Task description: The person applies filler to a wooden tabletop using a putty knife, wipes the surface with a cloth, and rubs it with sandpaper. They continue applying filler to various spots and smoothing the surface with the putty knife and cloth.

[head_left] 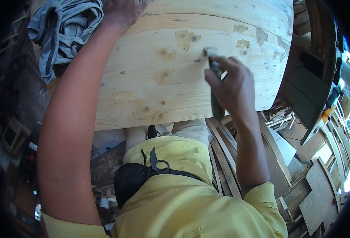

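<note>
A Slip Away From a Scratch

The right hand (233, 84) wraps fingers and thumb around a dark-handled tool (217, 106), its blurred head over a planked wooden panel (137, 59) in front of the person. The left hand (124, 11), partly cut off at the top of the view, sits beside a bundled grey cloth (70, 29); whether it grips anything cannot be told. A tool head tilted too steeply could gouge the pale wood; uneven edges on the tan patches (186, 38) might make it skid.
</note>
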A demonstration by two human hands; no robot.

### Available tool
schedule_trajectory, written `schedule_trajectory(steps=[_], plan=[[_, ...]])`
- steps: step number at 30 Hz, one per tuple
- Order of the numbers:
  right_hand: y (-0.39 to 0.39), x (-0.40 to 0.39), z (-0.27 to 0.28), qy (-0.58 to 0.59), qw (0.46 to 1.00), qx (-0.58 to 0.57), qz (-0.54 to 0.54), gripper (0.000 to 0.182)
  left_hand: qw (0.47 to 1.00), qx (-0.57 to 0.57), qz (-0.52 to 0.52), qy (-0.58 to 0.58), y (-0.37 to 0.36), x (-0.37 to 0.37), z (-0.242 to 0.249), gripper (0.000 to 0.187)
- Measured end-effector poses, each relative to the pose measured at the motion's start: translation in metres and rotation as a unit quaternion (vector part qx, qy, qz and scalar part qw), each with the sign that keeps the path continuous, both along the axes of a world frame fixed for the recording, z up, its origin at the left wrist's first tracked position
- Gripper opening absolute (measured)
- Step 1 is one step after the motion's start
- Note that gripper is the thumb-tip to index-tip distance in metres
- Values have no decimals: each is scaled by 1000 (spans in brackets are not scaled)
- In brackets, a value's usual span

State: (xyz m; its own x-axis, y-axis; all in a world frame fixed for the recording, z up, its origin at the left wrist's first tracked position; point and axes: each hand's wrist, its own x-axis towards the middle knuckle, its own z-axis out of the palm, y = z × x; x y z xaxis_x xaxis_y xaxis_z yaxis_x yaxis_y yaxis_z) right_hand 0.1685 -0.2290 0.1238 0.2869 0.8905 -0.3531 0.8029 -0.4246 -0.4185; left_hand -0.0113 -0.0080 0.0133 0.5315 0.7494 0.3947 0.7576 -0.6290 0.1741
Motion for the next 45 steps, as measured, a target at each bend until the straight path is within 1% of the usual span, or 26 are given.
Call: schedule_trajectory(steps=[2, 4, 7, 10, 12, 14, 15, 17, 20, 21, 22, 24, 26, 28, 30, 32, 34, 36, 38, 40, 42, 43, 44, 45], plan=[[-7, -13, 9, 13, 999, -32, 33, 23, 1000, 0, 0, 1, 0, 0, 0, 51], [-15, -18, 14, 18, 995, -75, 70, 24, 1000, 4, 3, 8, 0, 0, -1, 51], [-16, -25, 17, 26, 998, -45, 42, 26, 1000, 7, -1, 1, 0, -1, -2, 51], [-23, -29, 1, -1, 999, -29, 45, 29, 1000, 5, 3, 9, 1, 0, 0, 51], [-28, -30, 2, -4, 998, -28, 57, 30, 1000, 5, 0, 6, 0, 0, 1, 51], [-27, -32, 11, -4, 994, -89, 66, 30, 1000, 5, -2, 4, 0, 0, 1, 50], [-24, -31, 12, -4, 994, -89, 65, 30, 1000, 5, -4, 3, 0, 0, 1, 50], [-18, -28, 11, 20, 999, -25, 18, 27, 1000, 4, -5, 1, -1, -2, 2, 50], [-19, -29, 4, -3, 999, -37, 31, 24, 1000, -11, -2, -10, -1, -1, 2, 50], [-20, -28, 10, 10, 997, -65, 47, 22, 1000, -7, 1, 3, -1, -1, 3, 50], [-21, -27, 14, 7, 997, -64, 47, 22, 1000, -5, 5, 16, -1, -1, 3, 50], [-21, -29, 18, 16, 994, -90, 64, 20, 1000, -3, -1, 10, -1, 0, 2, 50], [-8, -30, 22, 26, 995, -78, 58, 19, 1000, -1, -6, 6, 0, -2, 1, 50], [8, -34, 18, 7, 998, -17, 61, 19, 1000, -9, 2, 10, 0, 0, 2, 50], [19, -40, 9, 8, 998, 3, 60, 18, 1000, -11, 2, 15, 0, -1, 4, 50], [20, -43, 1, 10, 998, -10, 62, 18, 1000, -16, -2, 17, -1, -1, 5, 51], [8, -44, 8, 17, 998, -22, 61, 17, 1000, -8, -3, 26, 0, -2, 6, 51], [-7, -41, 19, 22, 988, -120, 99, 16, 999, -15, -1, 28, -1, 0, 8, 51], [-22, -30, 25, 17, 985, -140, 95, 18, 999, -22, 1, 32, -1, -1, 10, 51], [-40, -10, 29, 15, 992, -122, 14, 23, 999, -21, -5, 38, -1, -3, 10, 50], [-53, 12, 30, 3, 988, -135, -79, 29, 999, -30, -5, 34, -2, -2, 13, 50], [-60, 24, 30, -13, 984, -146, -101, 32, 999, -39, -4, 32, -3, -1, 15, 50], [-68, 35, 27, -39, 984, -141, -104, 34, 999, -39, -7, 30, -4, 0, 15, 50], [-74, 43, 26, -39, 985, -124, -114, 35, 999, -40, 2, 34, -4, 2, 16, 50]])
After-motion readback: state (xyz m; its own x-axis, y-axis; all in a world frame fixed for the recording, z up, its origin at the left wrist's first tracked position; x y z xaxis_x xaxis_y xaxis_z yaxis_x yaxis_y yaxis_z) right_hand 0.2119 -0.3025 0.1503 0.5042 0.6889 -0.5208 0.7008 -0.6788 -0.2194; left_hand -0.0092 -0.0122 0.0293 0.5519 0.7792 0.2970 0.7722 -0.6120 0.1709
